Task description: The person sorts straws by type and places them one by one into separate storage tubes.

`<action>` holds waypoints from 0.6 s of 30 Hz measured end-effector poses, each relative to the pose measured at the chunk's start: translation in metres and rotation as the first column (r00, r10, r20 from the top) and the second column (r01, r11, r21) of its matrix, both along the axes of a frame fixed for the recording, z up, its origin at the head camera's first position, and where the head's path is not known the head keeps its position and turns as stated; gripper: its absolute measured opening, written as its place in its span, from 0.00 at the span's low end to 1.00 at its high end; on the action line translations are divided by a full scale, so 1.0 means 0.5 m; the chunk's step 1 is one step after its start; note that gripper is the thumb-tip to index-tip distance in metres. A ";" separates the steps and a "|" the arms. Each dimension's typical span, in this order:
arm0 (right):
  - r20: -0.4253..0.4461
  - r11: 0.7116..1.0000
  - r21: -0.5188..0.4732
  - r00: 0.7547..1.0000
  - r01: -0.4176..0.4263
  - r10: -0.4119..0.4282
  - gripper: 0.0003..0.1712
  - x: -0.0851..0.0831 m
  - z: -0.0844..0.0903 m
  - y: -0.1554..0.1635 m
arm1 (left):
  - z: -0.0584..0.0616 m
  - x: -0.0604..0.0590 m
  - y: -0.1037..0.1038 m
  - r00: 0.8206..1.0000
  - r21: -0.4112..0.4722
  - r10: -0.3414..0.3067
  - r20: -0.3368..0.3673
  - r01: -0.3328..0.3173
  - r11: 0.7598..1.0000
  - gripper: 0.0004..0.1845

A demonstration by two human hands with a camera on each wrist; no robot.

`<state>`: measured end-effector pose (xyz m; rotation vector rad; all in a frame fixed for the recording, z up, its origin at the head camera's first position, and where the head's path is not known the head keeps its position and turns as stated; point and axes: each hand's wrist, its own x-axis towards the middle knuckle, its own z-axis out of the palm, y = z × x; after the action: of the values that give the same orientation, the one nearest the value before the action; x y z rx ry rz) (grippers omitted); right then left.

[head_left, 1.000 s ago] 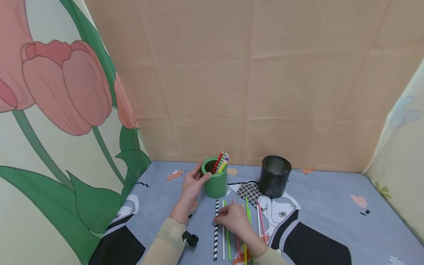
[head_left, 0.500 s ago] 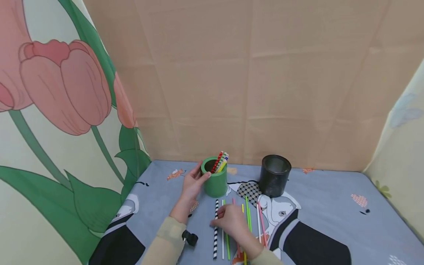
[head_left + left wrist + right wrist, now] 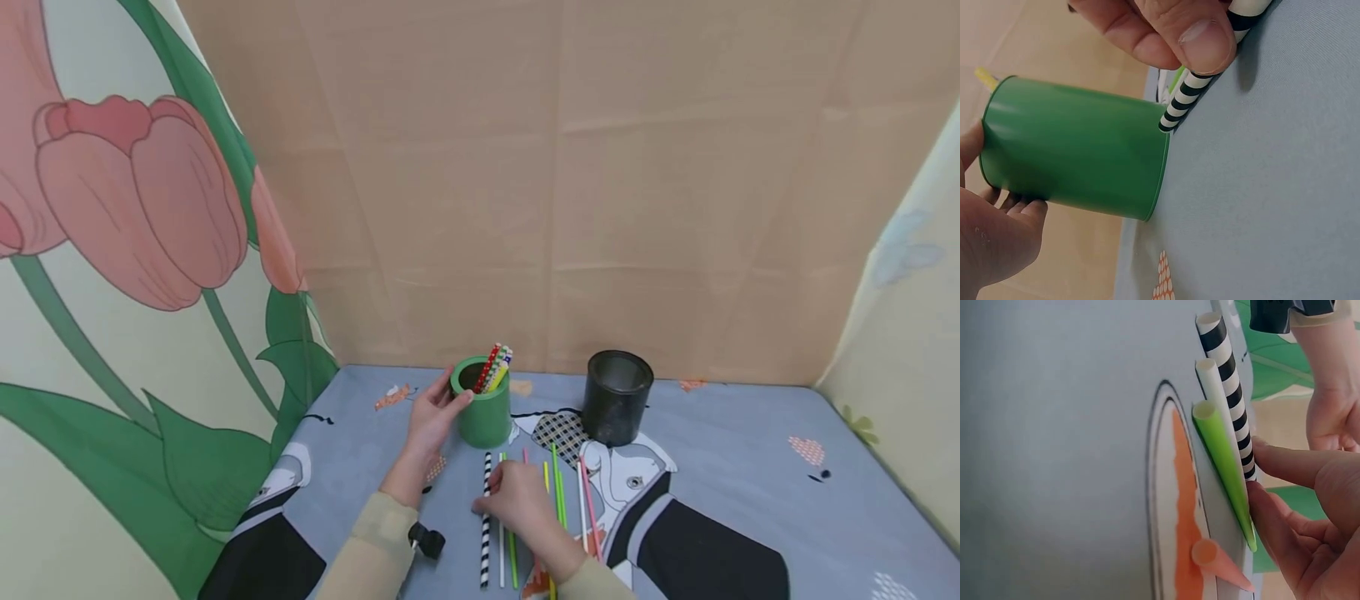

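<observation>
My left hand (image 3: 435,414) grips the side of a green cup (image 3: 483,417), which stands upright with several patterned straws (image 3: 493,368) in it. The left wrist view shows that cup (image 3: 1072,150) against my left palm (image 3: 991,237). Just in front of the cup, my right hand (image 3: 513,500) lies over a row of loose straws on the table. Its thumb (image 3: 1204,44) and fingers pinch the black-and-white striped straw (image 3: 485,546), which lies flat. In the right wrist view the striped straw (image 3: 1225,356), a white straw (image 3: 1213,387), a green straw (image 3: 1222,456) and a pink straw (image 3: 1216,559) lie side by side at my fingertips (image 3: 1272,456).
A black cup (image 3: 617,398) stands upright to the right of the green one. More green, white and pink straws (image 3: 581,500) lie right of my right hand. The table has a grey printed cloth (image 3: 735,500). Fabric walls close in the back and both sides.
My right hand has slid a little left across the loose straws, and its thumb now sits on the striped straw. The left hand has stayed on the green cup.
</observation>
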<state>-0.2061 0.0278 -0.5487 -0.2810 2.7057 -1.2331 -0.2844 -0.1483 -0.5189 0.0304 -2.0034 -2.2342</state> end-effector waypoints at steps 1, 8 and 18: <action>0.001 1.000 0.002 1.000 0.000 0.000 0.19 0.001 0.000 -0.001 | 0.000 0.001 0.000 1.000 0.000 -0.001 0.000 0.001 1.000 0.37; -0.041 1.000 0.011 0.999 -0.004 0.004 0.17 0.006 0.005 -0.005 | 0.000 0.002 -0.001 1.000 0.002 -0.006 -0.015 0.006 1.000 0.37; -0.002 0.999 0.048 1.000 0.010 -0.010 0.16 0.001 0.007 -0.015 | 0.001 0.001 0.001 1.000 0.018 -0.002 -0.019 0.002 1.000 0.37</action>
<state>-0.2056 0.0200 -0.5450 -0.2635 2.7372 -1.1684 -0.2839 -0.1480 -0.5183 0.0091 -1.9749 -2.2447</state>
